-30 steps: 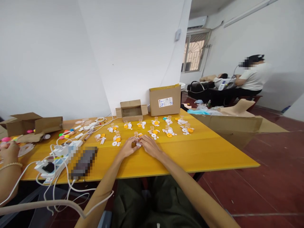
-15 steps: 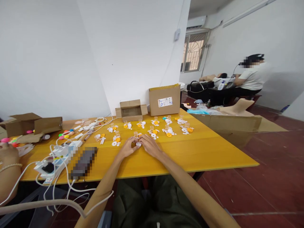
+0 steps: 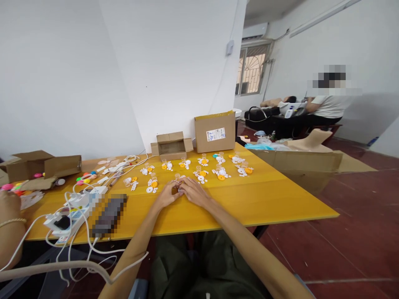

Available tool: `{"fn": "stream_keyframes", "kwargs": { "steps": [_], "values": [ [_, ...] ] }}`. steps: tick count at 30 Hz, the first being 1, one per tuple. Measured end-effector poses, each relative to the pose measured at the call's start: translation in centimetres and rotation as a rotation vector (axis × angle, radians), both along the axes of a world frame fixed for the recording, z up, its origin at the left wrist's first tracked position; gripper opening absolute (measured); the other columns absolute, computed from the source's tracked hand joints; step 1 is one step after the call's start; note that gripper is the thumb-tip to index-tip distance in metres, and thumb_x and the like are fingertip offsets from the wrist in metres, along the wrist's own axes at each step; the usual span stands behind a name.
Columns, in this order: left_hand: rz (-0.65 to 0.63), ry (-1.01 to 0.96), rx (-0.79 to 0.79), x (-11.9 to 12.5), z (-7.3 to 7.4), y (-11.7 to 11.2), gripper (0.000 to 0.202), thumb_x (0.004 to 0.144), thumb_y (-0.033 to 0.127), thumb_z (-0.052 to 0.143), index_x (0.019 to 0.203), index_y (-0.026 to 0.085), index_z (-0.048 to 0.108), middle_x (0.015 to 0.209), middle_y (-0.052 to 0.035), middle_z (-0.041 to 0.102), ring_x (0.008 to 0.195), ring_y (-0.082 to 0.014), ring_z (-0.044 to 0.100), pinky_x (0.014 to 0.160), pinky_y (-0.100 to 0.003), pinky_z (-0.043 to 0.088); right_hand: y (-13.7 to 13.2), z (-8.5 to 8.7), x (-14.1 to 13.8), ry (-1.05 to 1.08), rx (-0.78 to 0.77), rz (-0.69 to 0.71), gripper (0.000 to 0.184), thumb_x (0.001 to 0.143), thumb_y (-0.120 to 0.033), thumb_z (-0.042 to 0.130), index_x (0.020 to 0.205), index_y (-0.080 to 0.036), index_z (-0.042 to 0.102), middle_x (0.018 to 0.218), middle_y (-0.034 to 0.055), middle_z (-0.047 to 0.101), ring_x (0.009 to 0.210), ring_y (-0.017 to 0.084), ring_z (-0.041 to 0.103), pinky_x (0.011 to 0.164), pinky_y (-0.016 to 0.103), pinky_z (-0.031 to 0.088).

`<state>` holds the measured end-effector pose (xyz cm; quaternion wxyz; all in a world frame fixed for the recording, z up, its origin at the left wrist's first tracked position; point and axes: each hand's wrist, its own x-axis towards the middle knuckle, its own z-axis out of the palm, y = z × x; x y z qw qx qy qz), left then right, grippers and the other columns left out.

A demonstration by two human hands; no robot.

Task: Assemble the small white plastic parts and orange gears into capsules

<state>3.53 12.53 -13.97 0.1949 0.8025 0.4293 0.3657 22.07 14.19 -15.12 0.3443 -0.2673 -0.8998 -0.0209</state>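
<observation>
My left hand point(image 3: 167, 195) and my right hand point(image 3: 193, 192) meet fingertip to fingertip over the yellow table point(image 3: 249, 199), near its middle. Between the fingertips sits a small part point(image 3: 180, 189), mostly covered, too small to name. Both hands are closed in a pinch around it. Just beyond the fingers lie several little groups of white and orange plastic parts point(image 3: 200, 175) with small clear cups, set out in rows.
Two cardboard boxes point(image 3: 172, 146) point(image 3: 215, 132) stand at the table's far edge. At the left lie a power strip with white cables point(image 3: 70, 209), a dark device point(image 3: 109, 216), more boxes point(image 3: 37, 164) and another person's arm point(image 3: 11, 226). A seated person point(image 3: 327, 110) works at back right.
My fingertips have drawn closer over the small white part, which is less visible now. The view has shifted slightly. The arm at the left has drawn back a little.
</observation>
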Motion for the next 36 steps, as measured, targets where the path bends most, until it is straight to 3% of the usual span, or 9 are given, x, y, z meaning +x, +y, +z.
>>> {"fn": "stream_keyframes", "kwargs": {
  "steps": [6, 19, 29, 36],
  "values": [
    [0.016, -0.002, -0.005, -0.1, -0.3, 0.1, 0.009, 0.079, 0.02, 0.068, 0.087, 0.02, 0.065, 0.091, -0.0028, 0.067, 0.09, -0.0199, 0.061, 0.09, -0.035, 0.05, -0.2, 0.0, 0.0, 0.052, -0.028, -0.035, 0.027, 0.09, -0.004, 0.052, 0.104, -0.023, 0.062, 0.116, 0.008, 0.062, 0.105, 0.022, 0.055, 0.088, 0.035, 0.047],
    [0.042, 0.0, -0.039, -0.4, -0.3, 0.0, 0.016, 0.079, 0.028, 0.071, 0.093, 0.021, 0.068, 0.095, -0.0033, 0.068, 0.095, -0.0206, 0.062, 0.094, -0.037, 0.051, 0.1, -0.5, 0.0, 0.152, -0.018, -0.116, 0.016, 0.097, -0.013, 0.049, 0.093, -0.024, 0.061, 0.105, 0.007, 0.064, 0.097, 0.022, 0.056, 0.083, 0.035, 0.047],
    [0.001, -0.076, -0.104, -0.5, -0.3, -0.1, 0.033, 0.079, 0.032, 0.073, 0.11, 0.022, 0.067, 0.112, -0.0067, 0.071, 0.105, -0.0232, 0.064, 0.099, -0.041, 0.05, 0.3, -0.8, 0.3, 0.147, -0.015, -0.13, 0.02, 0.096, -0.01, 0.046, 0.096, -0.025, 0.061, 0.101, 0.0064, 0.064, 0.092, 0.023, 0.056, 0.082, 0.036, 0.047],
    [-0.039, -0.083, -0.085, -0.4, -0.3, -0.3, 0.026, 0.082, 0.033, 0.07, 0.106, 0.022, 0.068, 0.107, -0.0058, 0.072, 0.102, -0.0224, 0.066, 0.1, -0.04, 0.05, 0.5, -1.1, 0.5, 0.197, -0.008, -0.163, 0.029, 0.091, -0.003, 0.043, 0.096, -0.025, 0.06, 0.098, 0.0059, 0.063, 0.092, 0.023, 0.056, 0.082, 0.035, 0.048]
  ]
}}
